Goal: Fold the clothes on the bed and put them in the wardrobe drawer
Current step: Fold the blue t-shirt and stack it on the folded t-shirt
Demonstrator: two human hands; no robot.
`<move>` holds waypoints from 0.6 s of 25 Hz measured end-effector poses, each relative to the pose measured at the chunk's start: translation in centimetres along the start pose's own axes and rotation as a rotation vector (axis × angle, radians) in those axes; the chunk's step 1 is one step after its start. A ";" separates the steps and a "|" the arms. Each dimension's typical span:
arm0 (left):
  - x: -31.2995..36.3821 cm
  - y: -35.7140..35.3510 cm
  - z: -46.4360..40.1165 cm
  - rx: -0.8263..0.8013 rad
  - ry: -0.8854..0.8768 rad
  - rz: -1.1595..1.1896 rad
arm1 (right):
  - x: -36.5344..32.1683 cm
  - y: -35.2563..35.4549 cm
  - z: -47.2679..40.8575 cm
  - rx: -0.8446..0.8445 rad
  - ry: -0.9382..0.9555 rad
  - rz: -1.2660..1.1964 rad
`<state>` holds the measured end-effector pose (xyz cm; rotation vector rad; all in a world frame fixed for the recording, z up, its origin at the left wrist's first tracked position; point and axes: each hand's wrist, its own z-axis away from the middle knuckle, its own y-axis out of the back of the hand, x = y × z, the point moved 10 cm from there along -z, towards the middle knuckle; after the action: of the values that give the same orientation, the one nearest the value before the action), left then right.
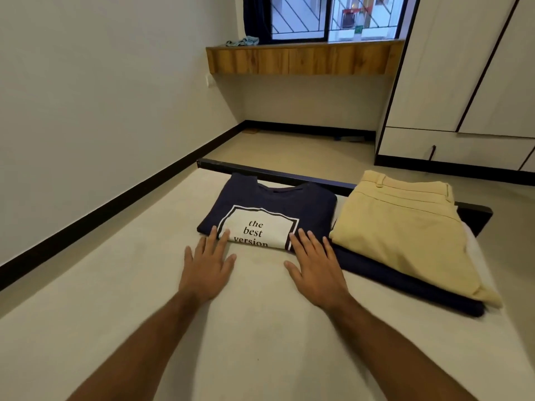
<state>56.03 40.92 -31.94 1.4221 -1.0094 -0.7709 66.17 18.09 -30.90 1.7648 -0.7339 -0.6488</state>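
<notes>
Navy T-shirt [269,204] is lying folded at the foot of the bed [121,285], beside khaki trousers [405,227] folded atop a dark garment [405,285]. Left hand [207,269] & right hand [317,270] are resting flat, fingers spread, gripping nothing — fingertips touching the shirt's near edge. Folding's looking approx. done; the wardrobe drawer [451,146] — shut — is awaiting everything.

Room evenly, softly lit; daylight enters through window [327,17] at 12 o'clock. Faint shadows on bed [115,285] under forearms. No glare. Wide-angle bending of wall lines at 9 and 3 o'clock. Focus mostly sharp; edges slightly soft.
</notes>
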 end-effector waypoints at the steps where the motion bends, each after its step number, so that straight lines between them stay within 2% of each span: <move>1: 0.1 0.2 1.1 -0.026 0.004 0.006 | -0.1 0.2 0.3 -0.031 -0.011 -0.002; 4: 0.9 0.3 6.3 -0.150 -0.020 0.046 | -1.6 0.1 3.6 -0.181 -0.059 -0.036; 7: 1.2 1.6 14.5 -0.256 -0.045 0.044 | -5.2 1.1 9.6 -0.349 -0.014 -0.117; 12: 0.5 5.9 27.7 -0.481 -0.037 0.054 | -13.3 4.6 21.5 -0.440 0.099 -0.144; 15: -1.3 9.6 33.8 -0.656 -0.121 0.093 | -17.0 5.2 25.5 -0.557 0.136 -0.185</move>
<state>23.70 28.30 -26.33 0.7670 -0.7997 -1.0114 35.37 13.67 -31.92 1.3483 -0.2582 -0.7621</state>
